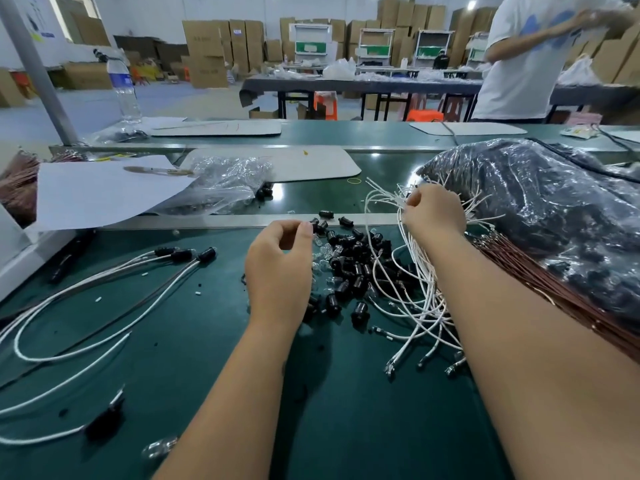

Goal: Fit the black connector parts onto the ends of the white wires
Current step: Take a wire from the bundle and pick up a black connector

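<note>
A clear bag (225, 185) upper left spills connectors (349, 268) at centre onto the green bench (207, 341). Left hand (278, 268) curls, seemingly empty. Right hand (434, 213) pinches wires (412, 306). Black bag (554, 216) at right; cartons (207, 50) behind.

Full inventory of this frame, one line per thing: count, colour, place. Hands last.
black connector parts: a loose pile, black, mat centre
white wires: a tangled bunch, white, right of the pile
finished wires: several, white with black ends, mat left
brown wires: a bundle, brown, right edge
plastic bag: one, clear over dark contents, right
paper sheet: one, white, left
water bottle: one, clear, far left
left hand: fingers curled, above the pile
right hand: pinches white wire ends
</note>
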